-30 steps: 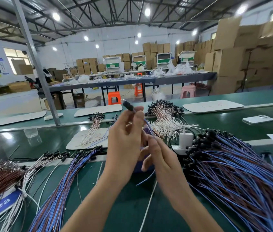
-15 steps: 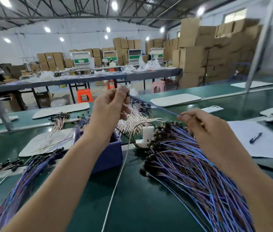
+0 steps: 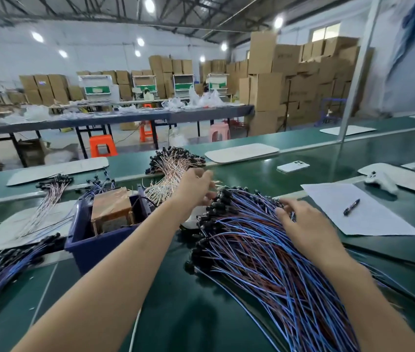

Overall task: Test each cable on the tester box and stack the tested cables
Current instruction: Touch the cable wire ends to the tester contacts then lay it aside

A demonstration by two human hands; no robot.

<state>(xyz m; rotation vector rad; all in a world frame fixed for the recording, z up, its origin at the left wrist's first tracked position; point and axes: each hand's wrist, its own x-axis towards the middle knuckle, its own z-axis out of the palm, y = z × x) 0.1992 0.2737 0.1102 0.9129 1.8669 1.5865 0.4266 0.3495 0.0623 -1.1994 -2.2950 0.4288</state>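
Green bench (image 3: 175, 313) is carrying a cable pile (image 3: 264, 262); right hand (image 3: 305, 224) is resting curled fingers on it, left hand (image 3: 196, 185) is hovering, blurred; grips unclear.

left hand (image 3: 196, 185) fingers blurred, blue cable pile (image 3: 264, 262) cut off below

Round ceiling lights (image 3: 149, 5) shine under a steel truss roof (image 3: 79, 8). Stacked cardboard boxes (image 3: 267, 92) line the white back wall (image 3: 87, 52) and the right side, below a window (image 3: 325, 33). A long dark table (image 3: 115, 119) stands mid-floor, with orange stools (image 3: 102, 147) and a pink stool (image 3: 219, 131) by it.
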